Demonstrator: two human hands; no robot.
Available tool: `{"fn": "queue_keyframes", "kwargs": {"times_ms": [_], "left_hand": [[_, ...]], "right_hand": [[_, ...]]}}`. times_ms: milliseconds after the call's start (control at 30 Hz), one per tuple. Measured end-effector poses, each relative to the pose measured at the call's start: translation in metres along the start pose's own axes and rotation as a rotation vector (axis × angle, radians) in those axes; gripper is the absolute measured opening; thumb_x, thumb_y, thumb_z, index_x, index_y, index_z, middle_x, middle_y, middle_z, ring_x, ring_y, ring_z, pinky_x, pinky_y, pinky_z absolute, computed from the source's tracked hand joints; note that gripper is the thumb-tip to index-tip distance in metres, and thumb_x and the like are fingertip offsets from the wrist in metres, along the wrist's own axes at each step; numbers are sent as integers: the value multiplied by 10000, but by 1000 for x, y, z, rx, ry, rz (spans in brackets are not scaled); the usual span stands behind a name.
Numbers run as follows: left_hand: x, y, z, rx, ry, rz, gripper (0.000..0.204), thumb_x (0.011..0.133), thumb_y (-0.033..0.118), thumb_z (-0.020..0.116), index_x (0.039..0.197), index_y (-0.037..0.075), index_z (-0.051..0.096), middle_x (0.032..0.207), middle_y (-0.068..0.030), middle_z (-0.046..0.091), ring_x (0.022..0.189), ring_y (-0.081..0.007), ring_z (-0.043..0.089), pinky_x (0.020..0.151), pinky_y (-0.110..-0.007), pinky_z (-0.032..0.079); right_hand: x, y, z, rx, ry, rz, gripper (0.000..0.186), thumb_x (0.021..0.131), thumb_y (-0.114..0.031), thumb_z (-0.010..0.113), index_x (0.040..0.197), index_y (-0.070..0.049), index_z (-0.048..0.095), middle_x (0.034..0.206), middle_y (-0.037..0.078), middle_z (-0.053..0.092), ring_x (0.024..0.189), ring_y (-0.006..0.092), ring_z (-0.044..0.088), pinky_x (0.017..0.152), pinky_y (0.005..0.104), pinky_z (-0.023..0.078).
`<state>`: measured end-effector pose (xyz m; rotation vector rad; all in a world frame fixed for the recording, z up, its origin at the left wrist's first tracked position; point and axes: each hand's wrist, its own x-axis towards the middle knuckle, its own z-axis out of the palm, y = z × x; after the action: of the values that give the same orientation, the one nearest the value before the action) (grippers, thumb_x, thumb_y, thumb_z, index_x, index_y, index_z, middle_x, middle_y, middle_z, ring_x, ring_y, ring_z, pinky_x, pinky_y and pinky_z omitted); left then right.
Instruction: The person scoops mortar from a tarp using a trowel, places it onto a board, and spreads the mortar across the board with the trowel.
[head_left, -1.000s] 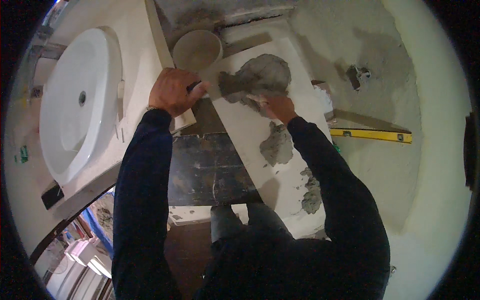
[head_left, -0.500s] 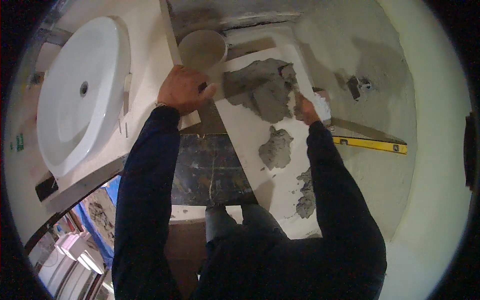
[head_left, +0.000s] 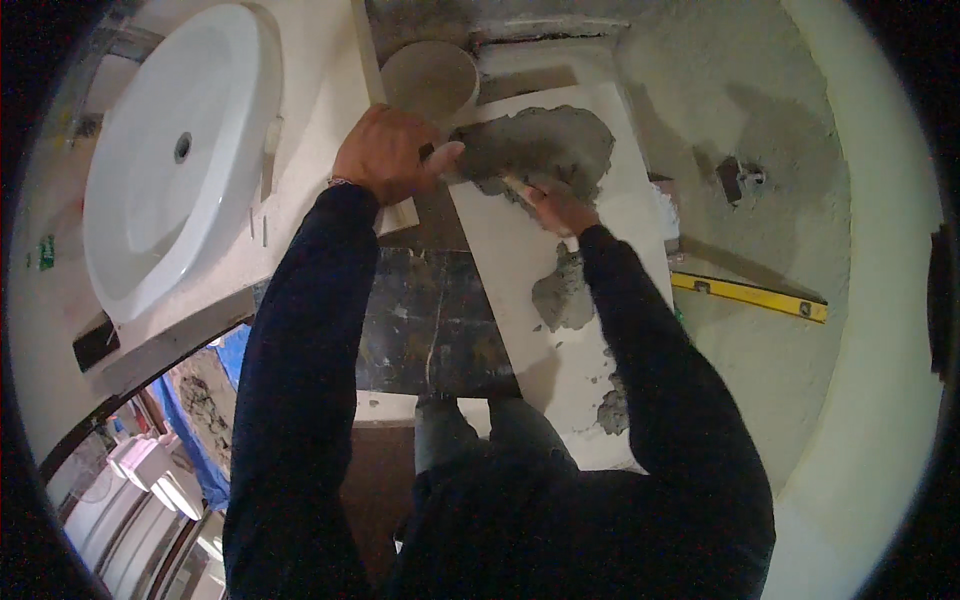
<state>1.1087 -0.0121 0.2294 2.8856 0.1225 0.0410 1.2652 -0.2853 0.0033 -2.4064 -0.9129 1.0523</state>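
Grey wet mortar [head_left: 560, 135] lies in a wide patch on the far part of a white panel [head_left: 525, 340]. My right hand [head_left: 560, 207] is closed round the pale handle of what looks like a trowel [head_left: 514, 184] over this patch; its blade cannot be told from the mortar. A smaller mortar blob [head_left: 563, 290] sits nearer, partly behind my right sleeve. My left hand [head_left: 392, 155] is held at the panel's left edge, just in front of a pale bucket [head_left: 430, 82]. Its fingers are curled, with a small dark thing by the thumb that I cannot make out.
A white oval washbasin [head_left: 215, 180] rests on the counter at left. A dark stained board [head_left: 430, 325] lies between counter and panel. To the right are a yellow spirit level [head_left: 750, 297] and a pipe fitting [head_left: 748, 178] on the plastered surface.
My right hand has moved left, away from the panel's right edge and onto the mortar. The far mortar patch looks smoother and wider. The whole view has shifted slightly.
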Motion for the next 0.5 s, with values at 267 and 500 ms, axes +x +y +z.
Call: {"fn": "queue_keyframes", "kwargs": {"times_ms": [267,500], "left_hand": [[-3,-7,4,-70,26,20,454,907,492,521,897,78,706,910,-107,694,964,-279,628,988,-405,398],[4,4,2,-43,82,37,421,906,478,536,907,90,700,895,-110,688,942,-293,629,955,-406,413]], "right_hand": [[-59,-10,-81,-581,70,-155,348,939,-428,461,1191,-271,641,925,120,697,888,304,673,754,465,525],[-26,-44,-38,-561,430,-326,293,892,-362,542,878,-127,716,790,147,691,726,316,679,622,472,524]]}}
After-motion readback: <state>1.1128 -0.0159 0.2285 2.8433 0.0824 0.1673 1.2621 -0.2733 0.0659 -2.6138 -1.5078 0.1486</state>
